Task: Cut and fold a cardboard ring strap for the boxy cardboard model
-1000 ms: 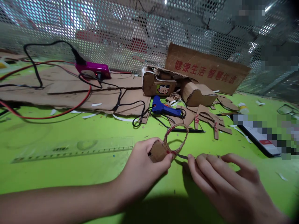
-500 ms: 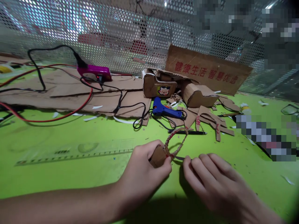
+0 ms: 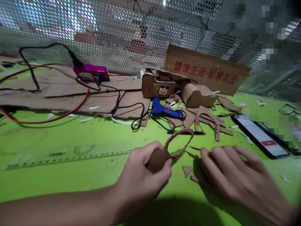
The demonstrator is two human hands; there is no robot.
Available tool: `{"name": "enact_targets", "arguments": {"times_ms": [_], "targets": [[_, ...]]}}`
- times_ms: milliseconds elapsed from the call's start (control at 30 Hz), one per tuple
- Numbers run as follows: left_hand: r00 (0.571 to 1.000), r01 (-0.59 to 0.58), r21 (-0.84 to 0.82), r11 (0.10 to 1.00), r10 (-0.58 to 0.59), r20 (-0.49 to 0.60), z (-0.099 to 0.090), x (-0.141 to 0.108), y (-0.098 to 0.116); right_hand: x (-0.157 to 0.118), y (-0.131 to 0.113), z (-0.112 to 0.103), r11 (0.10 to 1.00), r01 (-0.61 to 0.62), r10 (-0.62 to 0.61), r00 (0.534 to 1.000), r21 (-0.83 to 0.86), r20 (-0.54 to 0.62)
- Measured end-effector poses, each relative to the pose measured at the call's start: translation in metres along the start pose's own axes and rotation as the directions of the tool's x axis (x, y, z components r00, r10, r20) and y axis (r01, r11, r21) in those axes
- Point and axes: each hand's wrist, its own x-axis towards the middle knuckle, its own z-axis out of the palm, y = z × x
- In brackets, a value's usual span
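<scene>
My left hand (image 3: 148,171) pinches a piece of cardboard (image 3: 156,160) between thumb and fingers, low over the green table. A ring-shaped loop with a ragged corrugated edge stands up from that piece. My right hand (image 3: 231,171) is closed on a thin, dark, pointed blade (image 3: 194,148); its handle is hidden inside the fingers. The blade's tip points left toward the loop, with a small gap between them. Under and between the hands lie a small cardboard scrap (image 3: 187,170) and another offcut (image 3: 194,179).
Beyond the hands lie a black pen (image 3: 188,132), a blue glue gun (image 3: 166,111) with its cord, and cut cardboard strips (image 3: 216,128). A phone (image 3: 261,135) is at the right, a clear ruler (image 3: 70,153) at the left. Behind are a purple power strip (image 3: 90,72) and a cardboard model (image 3: 157,86).
My right hand has drawn the blade right, away from the cardboard loop. Small scraps now show on the table below. My left hand keeps its hold, the loop turned slightly.
</scene>
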Motion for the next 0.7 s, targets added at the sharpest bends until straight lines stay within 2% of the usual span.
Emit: {"name": "enact_targets", "arguments": {"times_ms": [100, 167, 233, 300, 367, 433, 500, 633, 700], "targets": [[0.985, 0.17, -0.214, 0.962, -0.163, 0.051, -0.002, 0.007, 0.0, -0.01, 0.008, -0.007, 0.999, -0.043, 0.044, 0.998, 0.03, -0.04], [0.968, 0.251, -0.371, 0.894, -0.228, 0.106, -0.004, 0.011, 0.0, -0.014, 0.01, -0.009, 0.984, -0.129, 0.14, 0.987, 0.126, -0.085], [0.954, 0.298, -0.507, 0.809, -0.229, 0.196, -0.005, 0.013, -0.001, -0.016, 0.009, -0.01, 0.922, -0.26, 0.306, 0.943, 0.288, -0.13], [0.927, 0.358, -0.6, 0.715, -0.195, 0.321, -0.005, 0.013, -0.002, -0.014, 0.006, -0.01, 0.815, -0.332, 0.435, 0.892, 0.474, -0.123], [0.888, 0.422, -0.635, 0.647, -0.156, 0.432, -0.005, 0.013, -0.004, -0.009, 0.001, -0.009, 0.727, -0.332, 0.475, 0.875, 0.601, -0.09], [0.864, 0.455, -0.645, 0.614, -0.127, 0.488, -0.005, 0.014, -0.005, -0.003, -0.004, -0.008, 0.683, -0.318, 0.493, 0.865, 0.657, -0.094], [0.855, 0.464, -0.653, 0.599, -0.108, 0.508, -0.005, 0.014, -0.006, 0.002, -0.008, -0.007, 0.683, -0.307, 0.508, 0.852, 0.663, -0.128], [0.839, 0.486, -0.654, 0.581, -0.101, 0.534, -0.005, 0.017, -0.006, 0.006, -0.014, -0.007, 0.742, -0.25, 0.445, 0.878, 0.622, -0.177], [0.829, 0.494, -0.65, 0.577, -0.087, 0.552, -0.005, 0.017, -0.006, 0.007, -0.016, -0.007, 0.743, -0.271, 0.475, 0.858, 0.612, -0.196]]}}
